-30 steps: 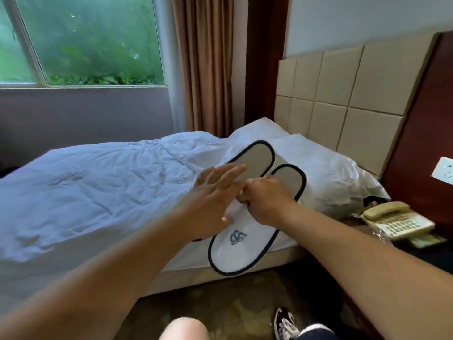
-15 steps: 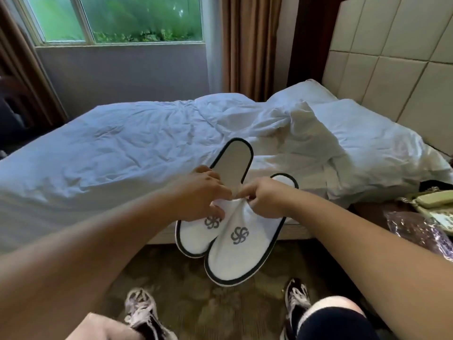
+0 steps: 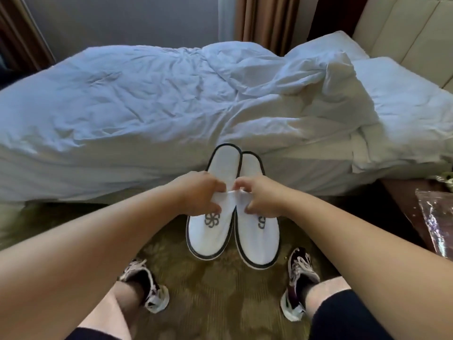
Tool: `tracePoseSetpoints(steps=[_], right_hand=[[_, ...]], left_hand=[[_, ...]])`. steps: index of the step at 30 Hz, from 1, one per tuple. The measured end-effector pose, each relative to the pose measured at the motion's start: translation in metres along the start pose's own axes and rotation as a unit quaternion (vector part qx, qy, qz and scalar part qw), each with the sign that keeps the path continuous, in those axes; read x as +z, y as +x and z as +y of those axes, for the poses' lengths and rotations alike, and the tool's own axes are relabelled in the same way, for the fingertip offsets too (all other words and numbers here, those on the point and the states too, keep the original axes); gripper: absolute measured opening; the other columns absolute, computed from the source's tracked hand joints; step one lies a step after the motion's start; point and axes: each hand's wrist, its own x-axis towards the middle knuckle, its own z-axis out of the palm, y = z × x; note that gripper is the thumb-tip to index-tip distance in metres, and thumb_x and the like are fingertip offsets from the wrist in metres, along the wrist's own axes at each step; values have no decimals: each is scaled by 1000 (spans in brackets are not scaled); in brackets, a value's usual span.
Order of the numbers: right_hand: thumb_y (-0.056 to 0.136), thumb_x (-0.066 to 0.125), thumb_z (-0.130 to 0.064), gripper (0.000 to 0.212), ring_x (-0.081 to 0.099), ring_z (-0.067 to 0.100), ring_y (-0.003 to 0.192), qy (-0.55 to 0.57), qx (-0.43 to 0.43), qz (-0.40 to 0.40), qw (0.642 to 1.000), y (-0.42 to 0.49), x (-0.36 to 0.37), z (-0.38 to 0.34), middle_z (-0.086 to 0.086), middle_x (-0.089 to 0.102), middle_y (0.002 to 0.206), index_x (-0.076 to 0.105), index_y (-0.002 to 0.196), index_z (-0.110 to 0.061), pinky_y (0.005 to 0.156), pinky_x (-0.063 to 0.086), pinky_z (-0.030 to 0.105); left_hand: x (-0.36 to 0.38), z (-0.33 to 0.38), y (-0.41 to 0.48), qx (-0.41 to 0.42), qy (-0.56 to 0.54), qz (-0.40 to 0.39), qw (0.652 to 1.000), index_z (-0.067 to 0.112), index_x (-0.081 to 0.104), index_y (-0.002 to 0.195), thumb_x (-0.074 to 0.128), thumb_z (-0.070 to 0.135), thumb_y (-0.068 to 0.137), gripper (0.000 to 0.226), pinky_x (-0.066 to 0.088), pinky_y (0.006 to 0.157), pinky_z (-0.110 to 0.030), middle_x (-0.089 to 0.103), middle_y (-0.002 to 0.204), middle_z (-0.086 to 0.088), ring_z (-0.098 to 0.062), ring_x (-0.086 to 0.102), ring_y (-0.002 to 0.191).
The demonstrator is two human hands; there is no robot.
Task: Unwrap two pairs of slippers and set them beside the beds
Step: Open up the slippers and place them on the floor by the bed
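Note:
Two white slippers with black trim and a grey swirl logo hang side by side in front of the bed (image 3: 171, 114), toes pointing down toward the carpet. My left hand (image 3: 199, 196) pinches the upper edge of the left slipper (image 3: 210, 231). My right hand (image 3: 259, 200) pinches the upper edge of the right slipper (image 3: 257, 239). The heels reach up against the mattress side. Whether the toes touch the floor I cannot tell.
A clear plastic wrapper (image 3: 438, 222) lies on the dark wooden nightstand (image 3: 402, 200) at the right. My two sneakers (image 3: 147, 288) (image 3: 297, 283) stand on the patterned carpet (image 3: 208, 295) below the slippers. Pillows (image 3: 402, 99) and a padded headboard (image 3: 414, 28) are at the right.
My view has tilted down. The slippers have come lower, from the bed's height toward the floor, and now lie parallel instead of splayed. Each hand holds one slipper.

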Motion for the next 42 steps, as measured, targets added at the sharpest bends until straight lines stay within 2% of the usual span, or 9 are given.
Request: tracePoseSetpoints(steps=[9,18,21,25,29,33,36,38,42], right_hand=[[79,72,-1,111,60,17,108,32,74,-179,980,61,90,71,2,29,158,2,148,-54,65,55,23],[85,57,4,98,60,13,82,60,128,-234,962,166,188,160,2,38,149,8,147,-54,43,43,15],[87,52,3,91,53,8,77,73,118,-237,961,197,224,191,1,50,135,10,152,-44,37,36,7],[88,55,11,87,54,3,65,114,93,-263,954,236,265,224,27,60,122,8,155,-18,49,39,1],[90,55,11,82,66,21,94,130,85,-273,949,264,300,250,33,56,128,9,154,-11,66,43,8],[90,49,20,81,61,-6,60,191,84,-294,933,282,327,273,44,48,128,-3,149,3,57,43,3],[90,51,16,79,66,13,105,183,126,-300,928,289,344,285,36,42,141,9,153,-4,77,47,8],[87,54,5,78,43,27,134,124,139,-267,945,294,351,288,14,38,152,23,153,-22,103,38,26],[86,61,6,84,36,25,139,166,166,-283,930,304,361,299,12,31,156,22,153,-24,89,40,15]], left_hand=[[133,-45,33,-74,-53,-151,984,29,52,133,60,39,91,45,49,82,-32,66,116,1,-23,61,106],[277,-98,94,-121,-112,-242,956,31,39,146,58,42,92,58,41,105,-36,46,149,0,-24,45,133],[320,-114,117,-92,-105,-266,954,23,42,145,53,40,95,55,32,110,-36,48,148,-4,-25,44,135],[373,-137,140,-97,-111,-304,941,16,38,149,53,35,97,57,32,112,-35,46,149,-11,-28,43,135],[414,-156,156,-104,-129,-304,938,15,35,150,54,34,98,58,28,110,-28,43,151,-11,-25,42,136],[448,-165,173,-109,-141,-314,933,15,29,152,52,36,99,62,21,112,-26,34,156,-9,-24,34,141],[465,-164,182,-111,-157,-318,928,16,27,153,52,34,100,61,17,109,-21,32,158,-9,-22,33,142],[473,-161,187,-103,-160,-319,928,15,28,152,51,32,100,60,18,108,-20,35,156,-9,-22,35,140],[488,-156,192,-79,-146,-306,937,16,27,153,49,31,101,58,17,107,-20,37,156,-7,-20,38,138]])
